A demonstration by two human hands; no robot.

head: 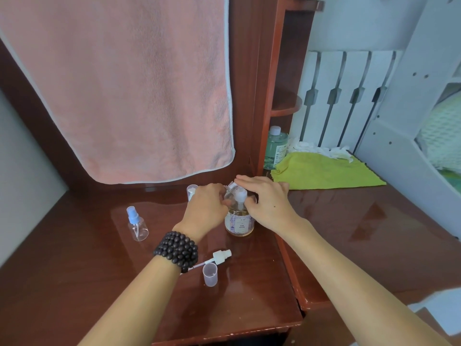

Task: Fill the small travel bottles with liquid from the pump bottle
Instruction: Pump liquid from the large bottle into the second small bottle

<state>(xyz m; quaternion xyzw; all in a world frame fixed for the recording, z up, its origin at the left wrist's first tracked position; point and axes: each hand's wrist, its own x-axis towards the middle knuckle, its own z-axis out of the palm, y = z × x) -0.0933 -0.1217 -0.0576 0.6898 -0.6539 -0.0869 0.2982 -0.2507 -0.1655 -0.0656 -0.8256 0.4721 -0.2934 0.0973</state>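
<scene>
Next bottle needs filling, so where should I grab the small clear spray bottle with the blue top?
Take the small clear spray bottle with the blue top by its round clear body, from above and the left. It stands upright and alone there, and the narrow blue top gives a poor grip.

Both bare forearms reach forward from the near edge and converge at the middle. The left hand [207,206], wrist ringed with dark beads, has curled fingers. The right hand [265,201] lies palm-down, fingers extended leftward.
</scene>
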